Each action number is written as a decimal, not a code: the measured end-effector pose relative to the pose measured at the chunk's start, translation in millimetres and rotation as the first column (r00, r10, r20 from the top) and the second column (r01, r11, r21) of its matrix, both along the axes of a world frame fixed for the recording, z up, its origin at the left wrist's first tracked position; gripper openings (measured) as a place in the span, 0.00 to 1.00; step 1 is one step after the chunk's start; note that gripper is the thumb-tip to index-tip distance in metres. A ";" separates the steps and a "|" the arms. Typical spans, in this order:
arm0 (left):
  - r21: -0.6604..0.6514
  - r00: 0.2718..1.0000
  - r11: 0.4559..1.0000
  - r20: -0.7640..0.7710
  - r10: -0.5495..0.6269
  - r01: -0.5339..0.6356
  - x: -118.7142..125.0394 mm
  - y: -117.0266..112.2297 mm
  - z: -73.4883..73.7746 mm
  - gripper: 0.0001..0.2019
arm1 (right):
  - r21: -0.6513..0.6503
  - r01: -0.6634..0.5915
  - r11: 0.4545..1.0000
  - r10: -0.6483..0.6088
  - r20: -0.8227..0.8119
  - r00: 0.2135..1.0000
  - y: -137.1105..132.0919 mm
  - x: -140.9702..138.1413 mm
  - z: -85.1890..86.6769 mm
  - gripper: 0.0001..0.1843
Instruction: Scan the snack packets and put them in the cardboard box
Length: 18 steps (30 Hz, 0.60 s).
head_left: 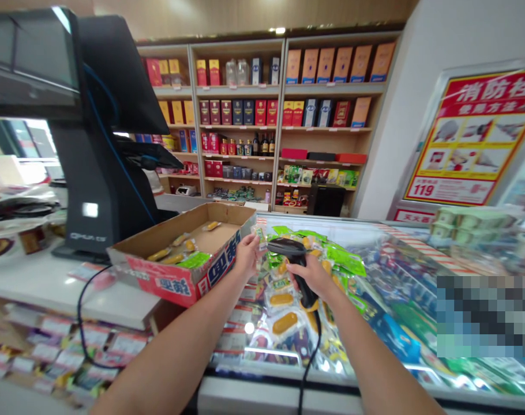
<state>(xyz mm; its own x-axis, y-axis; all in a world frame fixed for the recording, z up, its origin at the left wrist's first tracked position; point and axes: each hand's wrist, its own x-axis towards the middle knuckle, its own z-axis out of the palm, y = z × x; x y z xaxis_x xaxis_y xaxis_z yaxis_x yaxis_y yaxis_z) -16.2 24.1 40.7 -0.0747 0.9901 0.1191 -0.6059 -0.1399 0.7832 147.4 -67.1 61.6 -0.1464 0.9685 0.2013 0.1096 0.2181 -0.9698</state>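
Observation:
My left hand (246, 255) pinches a small clear snack packet (259, 235) above the glass counter. In my right hand (315, 275) is a black barcode scanner (287, 246), its head pointing left toward that packet and its cord hanging down. Beneath both hands, sausage-like snacks in clear wrappers (285, 323) lie spread over the glass, with bright green packets (347, 260) behind and to the right. Just left of my left hand stands an open cardboard box (158, 282) holding several wrapped snacks (160, 254) and a green packet (195, 260).
A black checkout terminal (102, 190) rises at the left on a white counter (128, 297). The glass-topped display case (262, 360) runs along the front, with packaged goods inside. Shelves of boxed bottles (245, 127) line the back wall. Stacked pale green cartons (470, 225) sit at right.

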 end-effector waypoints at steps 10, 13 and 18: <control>0.071 0.988 0.988 -0.063 0.140 -0.136 -0.3 -0.9 2.1 0.26 | -0.004 -0.056 0.998 0.056 0.077 0.995 2.0 3.0 -2.7 0.13; 0.077 0.982 0.983 -0.075 0.173 -0.168 0.7 1.4 0.9 0.26 | -0.011 -0.066 0.998 0.066 0.078 0.995 3.0 4.1 -4.1 0.13; 0.102 0.979 0.978 -0.081 0.189 -0.181 2.1 4.1 0.6 0.24 | -0.026 -0.071 0.997 0.073 0.075 0.994 -0.9 3.2 0.6 0.13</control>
<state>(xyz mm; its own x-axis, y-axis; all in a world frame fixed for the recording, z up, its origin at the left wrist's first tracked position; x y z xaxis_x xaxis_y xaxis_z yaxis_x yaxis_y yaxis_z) -14.1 28.2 41.3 -0.2402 0.9442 0.2253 -0.4904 -0.3184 0.8113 150.6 -68.0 62.2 -0.2300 0.9592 0.1642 0.1682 0.2054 -0.9641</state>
